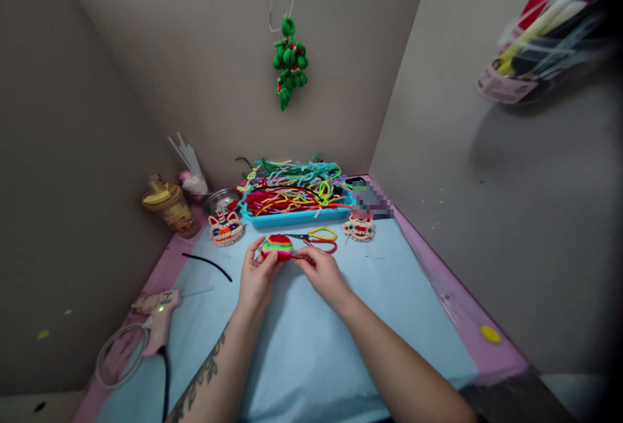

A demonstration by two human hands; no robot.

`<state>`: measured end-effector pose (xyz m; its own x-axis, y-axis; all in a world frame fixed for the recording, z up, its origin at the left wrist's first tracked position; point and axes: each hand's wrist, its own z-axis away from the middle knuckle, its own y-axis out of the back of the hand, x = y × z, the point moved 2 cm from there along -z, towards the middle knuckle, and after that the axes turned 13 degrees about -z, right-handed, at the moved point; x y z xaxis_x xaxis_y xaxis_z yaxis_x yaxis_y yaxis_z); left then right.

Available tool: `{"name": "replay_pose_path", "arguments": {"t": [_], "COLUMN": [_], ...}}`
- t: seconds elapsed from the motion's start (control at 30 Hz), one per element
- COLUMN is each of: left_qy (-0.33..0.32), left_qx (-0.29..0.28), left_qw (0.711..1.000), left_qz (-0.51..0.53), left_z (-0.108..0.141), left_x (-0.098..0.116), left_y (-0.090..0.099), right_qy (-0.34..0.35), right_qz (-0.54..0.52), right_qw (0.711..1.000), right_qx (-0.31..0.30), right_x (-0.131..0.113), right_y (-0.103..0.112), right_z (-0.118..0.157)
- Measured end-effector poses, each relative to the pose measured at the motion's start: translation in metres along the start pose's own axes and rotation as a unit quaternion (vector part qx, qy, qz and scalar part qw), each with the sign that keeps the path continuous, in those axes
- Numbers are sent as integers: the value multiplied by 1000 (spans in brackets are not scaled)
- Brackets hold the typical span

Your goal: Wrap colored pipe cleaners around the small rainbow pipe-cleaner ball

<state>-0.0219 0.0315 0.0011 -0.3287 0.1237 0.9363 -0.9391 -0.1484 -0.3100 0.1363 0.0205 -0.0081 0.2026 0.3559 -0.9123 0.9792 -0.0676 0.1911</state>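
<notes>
My left hand [257, 275] is closed on a small rounded craft piece [278, 245] with red, yellow, green and pink stripes, its thumb on the near edge. A red fuzzy stem [294, 257] runs from the piece's lower right edge. My right hand [323, 272] pinches that stem between thumb and fingers. Just beyond the hands lie scissors [323, 235] with one yellow and one red handle loop. Two lion-face craft pieces flank the hands, one at the left [226, 229] and one at the right [359, 227].
A blue tray [296, 218] heaped with coloured stems stands at the back. Leftward are a metal bowl [222, 201], a lidded cup [172, 210], a black stem [208, 265] and a pink glue gun [164, 320]. Grey walls [331, 118] enclose the table; a pen holder [509, 85] hangs right.
</notes>
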Motion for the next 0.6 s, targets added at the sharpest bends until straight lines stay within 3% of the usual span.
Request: {"name": "replay_pose_path", "arguments": {"t": [0.07, 0.2, 0.37, 0.43, 0.5, 0.6], "left_qy": [-10, -43, -72, -64, -43, -7], "left_qx": [42, 101, 105, 93, 82, 54], "left_qw": [999, 994, 992, 993, 995, 997], "left_qz": [16, 28, 25, 26, 37, 58], "left_z": [-8, -19, -19, -18, -16, -11], "left_x": [3, 12, 16, 13, 8, -1], "left_y": [10, 24, 25, 22, 18, 10], "right_qy": [13, 7, 41, 10, -55, -172], "right_qz": [35, 87, 165, 112, -19, -258], "right_qw": [999, 996, 985, 991, 994, 947], "right_qx": [-32, -36, 35, 73, 96, 89], "right_x": [5, 18, 18, 15, 11, 7], "right_y": [11, 41, 61, 59, 51, 30], "right_z": [-5, -14, -16, -14, -13, -9]}}
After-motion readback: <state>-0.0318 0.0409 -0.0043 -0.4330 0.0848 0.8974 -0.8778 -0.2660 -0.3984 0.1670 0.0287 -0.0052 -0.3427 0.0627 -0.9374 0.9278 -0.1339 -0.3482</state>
